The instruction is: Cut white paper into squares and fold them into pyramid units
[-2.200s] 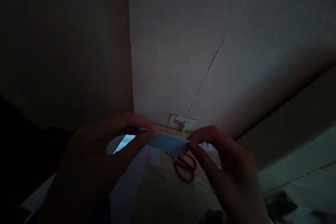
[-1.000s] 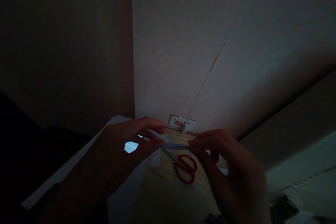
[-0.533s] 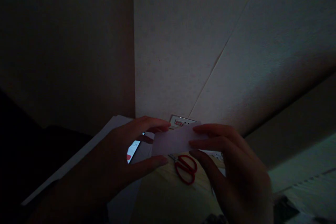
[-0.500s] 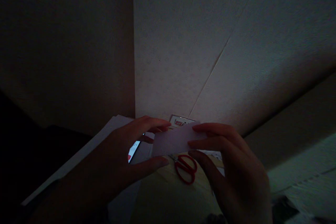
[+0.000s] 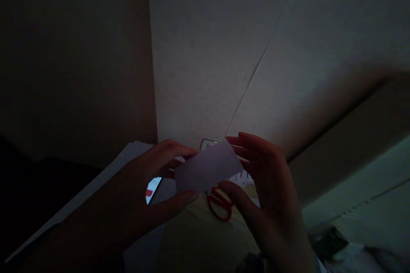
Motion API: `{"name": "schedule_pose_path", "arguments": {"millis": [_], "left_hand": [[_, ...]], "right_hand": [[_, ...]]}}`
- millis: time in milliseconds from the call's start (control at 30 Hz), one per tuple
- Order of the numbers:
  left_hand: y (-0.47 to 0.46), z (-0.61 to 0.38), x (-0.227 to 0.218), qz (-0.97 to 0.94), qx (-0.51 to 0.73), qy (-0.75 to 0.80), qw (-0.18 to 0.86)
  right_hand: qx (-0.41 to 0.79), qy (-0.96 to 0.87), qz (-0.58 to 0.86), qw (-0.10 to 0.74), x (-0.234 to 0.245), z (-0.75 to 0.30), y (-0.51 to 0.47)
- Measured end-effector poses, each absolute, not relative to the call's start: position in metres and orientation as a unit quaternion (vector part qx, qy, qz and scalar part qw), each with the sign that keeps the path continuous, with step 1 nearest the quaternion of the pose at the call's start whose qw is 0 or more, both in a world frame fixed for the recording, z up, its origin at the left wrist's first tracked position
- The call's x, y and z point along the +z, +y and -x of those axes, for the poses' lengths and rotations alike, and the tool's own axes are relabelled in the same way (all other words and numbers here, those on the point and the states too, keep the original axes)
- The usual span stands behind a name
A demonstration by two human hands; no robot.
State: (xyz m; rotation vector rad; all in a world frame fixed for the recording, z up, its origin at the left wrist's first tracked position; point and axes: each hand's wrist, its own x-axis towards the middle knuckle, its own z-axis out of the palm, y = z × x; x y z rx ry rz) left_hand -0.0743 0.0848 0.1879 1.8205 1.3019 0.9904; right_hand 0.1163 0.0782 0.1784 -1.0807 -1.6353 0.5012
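Note:
A small white piece of paper (image 5: 208, 167) is held up between my two hands, its right end tilted higher than its left. My left hand (image 5: 150, 179) grips the left part, thumb at the lower edge and fingers at the upper edge and behind. At the other end, my right hand (image 5: 265, 187) has its thumb at the lower edge and its curved fingers against the right edge and partly behind it. Beneath the paper lie red-handled scissors (image 5: 221, 204), their blades mostly hidden.
A lit phone screen (image 5: 153, 190) shows behind my left hand. White sheets (image 5: 136, 151) lie at the left of the table (image 5: 198, 239). A framed item (image 5: 208, 141) and marked paper (image 5: 241, 178) sit behind the held piece. Pale walls (image 5: 205, 72) meet in a corner close ahead. Lighting is dim.
The paper has tilted, its right end rising. My right hand's fingers have shifted from the front of the paper to its right edge and back, spreading wider. The camera view has turned slightly.

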Motion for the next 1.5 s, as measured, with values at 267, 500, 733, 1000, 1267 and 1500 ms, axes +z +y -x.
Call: {"name": "schedule_pose_path", "arguments": {"millis": [267,500,733,1000,1267,1500], "left_hand": [[0.089,0.080,0.180,-0.710,0.367,0.514,0.310],[0.089,0.081,0.183,-0.741,0.337,0.508,0.281],[0.087,0.078,0.185,-0.740,0.366,0.480,0.297],[0.086,0.079,0.189,-0.727,0.402,0.440,0.341],[0.087,0.076,0.185,-0.759,0.403,0.430,0.276],[0.084,0.079,0.184,-0.744,0.413,0.452,0.267]], "right_hand": [[0.254,-0.650,0.463,0.546,0.176,-0.119,0.078],[0.296,-0.661,0.455,0.518,0.181,-0.121,0.076],[0.283,-0.684,0.477,0.474,0.185,-0.120,0.078],[0.316,-0.681,0.461,0.473,0.183,-0.124,0.080],[0.236,-0.712,0.480,0.454,0.184,-0.118,0.081],[0.254,-0.766,0.460,0.370,0.177,-0.126,0.084]]}}
